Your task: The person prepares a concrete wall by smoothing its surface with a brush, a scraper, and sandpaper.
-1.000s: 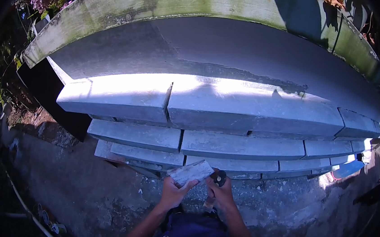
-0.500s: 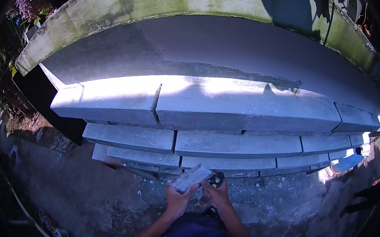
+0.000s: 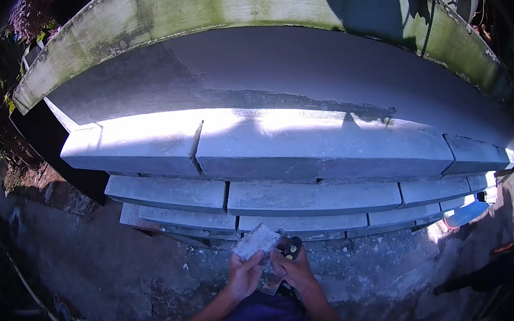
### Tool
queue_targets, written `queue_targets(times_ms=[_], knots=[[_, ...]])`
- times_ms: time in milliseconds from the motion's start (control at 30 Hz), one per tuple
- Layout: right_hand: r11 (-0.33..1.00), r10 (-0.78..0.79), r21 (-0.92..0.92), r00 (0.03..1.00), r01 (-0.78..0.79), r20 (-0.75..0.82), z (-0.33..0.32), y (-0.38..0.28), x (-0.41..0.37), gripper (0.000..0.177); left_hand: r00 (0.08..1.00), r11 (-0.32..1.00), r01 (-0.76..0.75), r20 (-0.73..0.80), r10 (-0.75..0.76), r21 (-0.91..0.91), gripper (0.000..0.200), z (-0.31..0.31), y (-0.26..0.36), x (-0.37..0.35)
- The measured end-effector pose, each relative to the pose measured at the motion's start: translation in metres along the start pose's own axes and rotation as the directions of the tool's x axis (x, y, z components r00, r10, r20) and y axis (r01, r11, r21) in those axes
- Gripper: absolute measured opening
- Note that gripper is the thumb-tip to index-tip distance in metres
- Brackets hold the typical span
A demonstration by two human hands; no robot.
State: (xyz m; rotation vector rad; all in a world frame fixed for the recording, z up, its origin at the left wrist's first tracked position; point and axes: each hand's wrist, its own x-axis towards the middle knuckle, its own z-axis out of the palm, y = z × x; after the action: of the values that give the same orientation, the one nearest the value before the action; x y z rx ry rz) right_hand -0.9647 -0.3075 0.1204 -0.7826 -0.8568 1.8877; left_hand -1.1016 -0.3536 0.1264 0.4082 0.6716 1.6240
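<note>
You are holding a small flat piece of grey stone (image 3: 256, 241) in your left hand (image 3: 245, 277), with your fingers curled around its near end. The piece is up in the air just in front of the bottom row of the stack of grey blocks (image 3: 309, 195), and it is not touching the stack. Your right hand (image 3: 297, 271) is closed around a small black tool (image 3: 292, 247). The tool is sitting right beside the stone piece, also just in front of the stack. I think it is best to grip the stone firmly, hold it level, and tuck your left fingertips away from the tool so they are not getting pinched.
</note>
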Motion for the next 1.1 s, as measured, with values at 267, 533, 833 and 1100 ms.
queue_targets(times_ms=[267,533,833,1100], knots=[[0.858,-0.282,-0.478,0.951,0.190,-0.129,0.004,0.009,0.001,0.026,0.998,0.999,0.022,-0.056,-0.024,-0.027,0.045,-0.004,-0.007,0.004],[0.861,-0.284,-0.455,0.957,0.225,-0.065,-0.009,0.025,0.006,0.025,0.991,0.998,0.031,-0.130,-0.039,-0.062,0.039,0.008,-0.003,-0.006],[0.806,-0.455,-0.444,0.889,0.392,-0.040,-0.018,-0.022,-0.014,0.035,0.695,0.155,-0.712,0.655,0.295,0.685,0.027,-0.009,0.015,0.006],[-0.104,-0.303,-0.804,0.751,0.585,0.586,0.007,-0.068,-0.044,0.056,0.455,-0.278,-0.858,0.890,-0.021,0.432,0.033,-0.011,0.052,0.020]])
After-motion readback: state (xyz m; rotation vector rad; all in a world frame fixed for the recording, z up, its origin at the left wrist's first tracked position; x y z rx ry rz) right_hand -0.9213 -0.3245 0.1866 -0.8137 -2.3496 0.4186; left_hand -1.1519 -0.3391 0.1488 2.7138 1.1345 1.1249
